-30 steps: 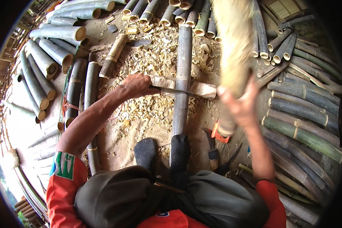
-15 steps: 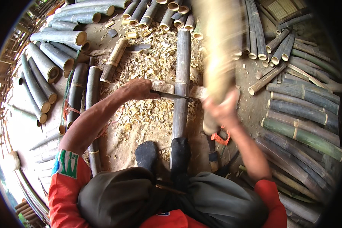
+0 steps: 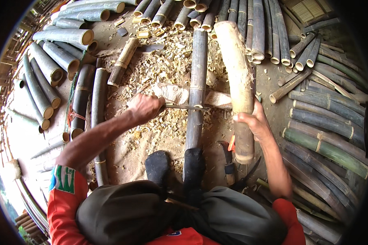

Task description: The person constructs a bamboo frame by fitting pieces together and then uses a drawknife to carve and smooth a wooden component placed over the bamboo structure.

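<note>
Well, left grip (image 3: pixel 144 108) clasps a knife (image 3: pixel 178 107) jutting rightward; right grip (image 3: pixel 255 122) clutches a log (image 3: pixel 235 67) low down.

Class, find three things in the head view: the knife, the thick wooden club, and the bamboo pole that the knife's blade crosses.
Knife (image 3: pixel 180 107): head view, on its blade.
Wooden club (image 3: pixel 236 75): head view, on its pale side.
Bamboo pole (image 3: pixel 198 77): head view, on its dark outer wall.
</note>
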### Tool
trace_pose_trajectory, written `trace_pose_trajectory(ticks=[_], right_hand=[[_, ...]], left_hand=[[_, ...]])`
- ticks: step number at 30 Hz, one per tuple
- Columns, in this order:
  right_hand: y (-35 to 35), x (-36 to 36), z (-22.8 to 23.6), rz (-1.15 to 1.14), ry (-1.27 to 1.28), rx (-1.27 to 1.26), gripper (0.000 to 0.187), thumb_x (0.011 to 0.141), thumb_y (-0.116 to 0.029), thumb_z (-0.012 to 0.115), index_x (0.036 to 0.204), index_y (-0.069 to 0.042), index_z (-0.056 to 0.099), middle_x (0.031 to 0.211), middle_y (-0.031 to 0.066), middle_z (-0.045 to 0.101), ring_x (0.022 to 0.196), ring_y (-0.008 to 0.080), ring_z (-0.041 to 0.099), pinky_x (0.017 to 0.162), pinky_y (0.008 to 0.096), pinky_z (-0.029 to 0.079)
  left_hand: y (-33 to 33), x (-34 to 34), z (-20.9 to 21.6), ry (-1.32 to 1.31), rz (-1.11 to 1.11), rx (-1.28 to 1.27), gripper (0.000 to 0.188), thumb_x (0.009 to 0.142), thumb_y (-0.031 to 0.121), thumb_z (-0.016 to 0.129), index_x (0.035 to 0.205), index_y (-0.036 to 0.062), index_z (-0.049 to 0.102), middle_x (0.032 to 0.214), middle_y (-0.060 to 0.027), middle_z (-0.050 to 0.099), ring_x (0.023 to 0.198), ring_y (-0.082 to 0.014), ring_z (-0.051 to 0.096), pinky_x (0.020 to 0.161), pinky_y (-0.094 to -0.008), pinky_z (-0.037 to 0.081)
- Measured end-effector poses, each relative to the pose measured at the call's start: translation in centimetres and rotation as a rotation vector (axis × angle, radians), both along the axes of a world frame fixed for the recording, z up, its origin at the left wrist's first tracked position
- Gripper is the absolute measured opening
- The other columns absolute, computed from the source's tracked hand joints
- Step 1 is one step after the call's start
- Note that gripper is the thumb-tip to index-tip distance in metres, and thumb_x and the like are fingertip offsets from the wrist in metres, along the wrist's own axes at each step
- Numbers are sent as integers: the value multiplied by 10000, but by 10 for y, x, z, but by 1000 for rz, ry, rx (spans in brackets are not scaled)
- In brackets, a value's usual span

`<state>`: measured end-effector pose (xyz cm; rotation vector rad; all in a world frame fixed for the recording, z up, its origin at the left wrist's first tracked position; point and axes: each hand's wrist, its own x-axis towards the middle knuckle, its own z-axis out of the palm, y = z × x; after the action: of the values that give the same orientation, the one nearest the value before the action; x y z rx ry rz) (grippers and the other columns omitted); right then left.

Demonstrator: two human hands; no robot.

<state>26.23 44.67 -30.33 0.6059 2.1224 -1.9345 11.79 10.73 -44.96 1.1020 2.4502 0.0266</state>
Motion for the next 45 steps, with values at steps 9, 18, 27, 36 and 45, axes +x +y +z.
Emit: trace_pose_trajectory(ticks=[9,18,27,36,45], right_hand=[[11,30,-13,-106,-61,-7,774,736,-80,764,1443,-15,455,1090,81,602,912,177,629,773,349,581],[0,28,-13,45,-28,95,862,779,-259,866,1469,30,436,1192,126,614,1019,210,644,831,403,589],[4,30,-10,731,355,868,777,762,-329,900,1365,-13,524,1065,201,677,981,322,724,880,449,604],[26,1,-44,1241,595,1263,797,662,-299,931,1329,-21,594,1108,112,654,935,242,678,786,405,586],[16,9,-54,1294,582,1254,803,707,-384,930,1305,4,561,1007,125,662,870,241,701,753,414,606]], left_hand=[[-17,79,7,102,32,452,336,810,274,832,1072,149,663,928,-71,649,844,-275,686,708,-433,559],[-18,58,11,-93,136,278,199,893,267,758,992,108,691,872,-119,701,767,-323,723,648,-471,580],[-17,42,19,-134,-11,177,128,933,220,667,898,100,693,731,-128,711,642,-307,708,601,-475,562],[-9,41,5,-46,21,27,116,962,97,568,948,66,679,737,-132,713,595,-264,683,537,-439,544],[-10,44,-5,-10,50,113,119,1013,128,577,959,64,661,788,-127,714,617,-274,691,541,-455,538]])
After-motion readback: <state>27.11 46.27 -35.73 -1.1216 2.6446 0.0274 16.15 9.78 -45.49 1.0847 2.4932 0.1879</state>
